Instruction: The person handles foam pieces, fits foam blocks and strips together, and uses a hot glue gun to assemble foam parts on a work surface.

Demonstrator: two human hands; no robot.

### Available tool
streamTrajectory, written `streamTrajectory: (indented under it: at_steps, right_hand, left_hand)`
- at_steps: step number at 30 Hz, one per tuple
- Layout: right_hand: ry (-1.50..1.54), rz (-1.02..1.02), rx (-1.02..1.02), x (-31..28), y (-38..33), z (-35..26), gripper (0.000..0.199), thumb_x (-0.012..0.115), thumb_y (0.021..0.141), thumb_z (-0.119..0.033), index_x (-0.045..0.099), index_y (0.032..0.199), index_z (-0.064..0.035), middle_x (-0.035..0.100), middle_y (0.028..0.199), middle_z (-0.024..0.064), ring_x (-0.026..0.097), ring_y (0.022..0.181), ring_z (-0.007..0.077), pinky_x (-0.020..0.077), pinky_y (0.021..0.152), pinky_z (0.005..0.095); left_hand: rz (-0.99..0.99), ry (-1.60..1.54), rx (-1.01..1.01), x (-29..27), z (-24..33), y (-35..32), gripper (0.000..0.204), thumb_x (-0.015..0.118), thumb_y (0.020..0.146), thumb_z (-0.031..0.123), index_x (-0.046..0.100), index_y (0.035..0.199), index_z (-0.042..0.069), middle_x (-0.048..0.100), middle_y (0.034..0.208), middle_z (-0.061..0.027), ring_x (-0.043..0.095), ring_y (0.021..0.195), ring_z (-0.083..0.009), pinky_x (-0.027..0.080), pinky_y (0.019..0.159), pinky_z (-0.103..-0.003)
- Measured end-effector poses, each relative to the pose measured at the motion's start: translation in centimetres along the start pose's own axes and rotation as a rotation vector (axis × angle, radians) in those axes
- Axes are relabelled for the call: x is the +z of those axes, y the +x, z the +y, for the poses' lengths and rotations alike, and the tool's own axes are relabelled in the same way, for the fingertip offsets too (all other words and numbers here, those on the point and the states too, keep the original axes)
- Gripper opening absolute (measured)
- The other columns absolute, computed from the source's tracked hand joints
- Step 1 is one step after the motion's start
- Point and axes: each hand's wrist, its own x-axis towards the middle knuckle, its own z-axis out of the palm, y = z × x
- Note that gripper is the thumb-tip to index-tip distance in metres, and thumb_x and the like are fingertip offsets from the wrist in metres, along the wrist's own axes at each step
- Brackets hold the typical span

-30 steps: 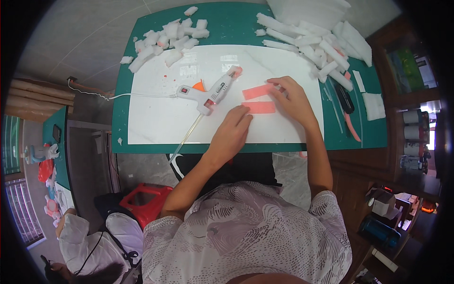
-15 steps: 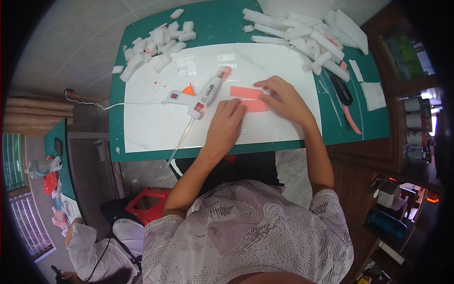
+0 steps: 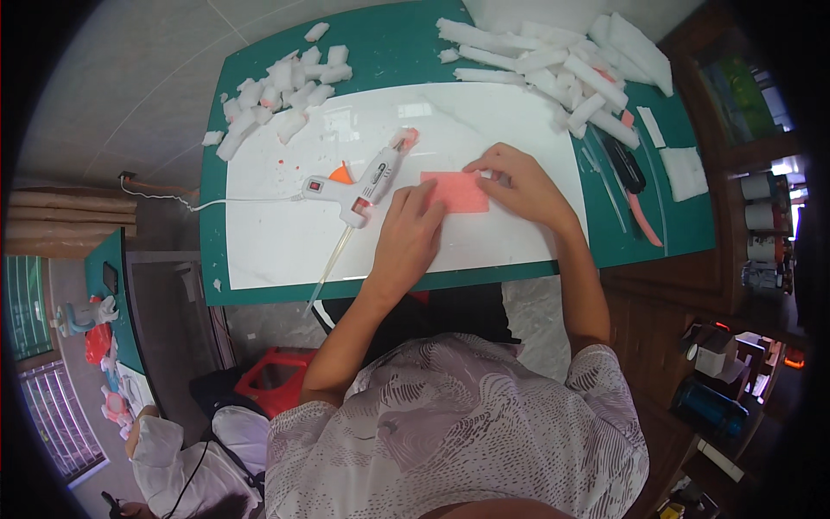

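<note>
Two pink foam strips lie edge to edge on a white board, looking like one rectangle. My left hand grips their left end, its fingertips and thumb on the foam. At the right end, my right hand holds them with bent fingers, the thumb near the upper right corner. Left of the foam rests a white glue gun with an orange trigger. A clear glue stick pokes out of it, and its nozzle touches a small pink scrap.
White foam chunks are heaped at the far left of the green table. White foam strips pile up at the far right, near a black-handled tool. The gun's cord runs left. Another person sits lower left.
The two pink strips, apart with a slanting gap before, have come together along their long edges. My left fingers have moved from the lower strip to the left end.
</note>
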Motion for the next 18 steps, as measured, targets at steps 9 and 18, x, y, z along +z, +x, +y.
streamTrajectory:
  at_steps: [9, 18]
  right_hand:
    - [-0.058, -0.051, -0.117, 0.4, -1.8, -0.5, 0.057, 0.079, 0.076, -0.013, 0.060, 0.130, -0.0080, 0.059, 0.128, 0.0126, 0.050, 0.123, 0.0316, 0.0397, 0.107, 0.0391]
    - [-0.064, -0.053, -0.107, 0.5, -1.6, 0.1, 0.058, 0.080, 0.075, -0.015, 0.061, 0.129, -0.0082, 0.059, 0.131, 0.0121, 0.050, 0.122, 0.0322, 0.0396, 0.108, 0.0404]
  left_hand:
    - [0.034, -0.076, -0.012, -0.2, -0.2, 0.0, 0.024, 0.064, 0.078, -0.006, 0.063, 0.102, -0.001, 0.059, 0.126, -0.0174, 0.054, 0.109, -0.0368, 0.048, 0.092, -0.043]
    - [0.037, -0.224, -0.053, -0.3, -0.7, 0.4, 0.023, 0.068, 0.083, -0.002, 0.064, 0.105, 0.000, 0.063, 0.123, -0.0155, 0.058, 0.107, -0.0350, 0.048, 0.092, -0.040]
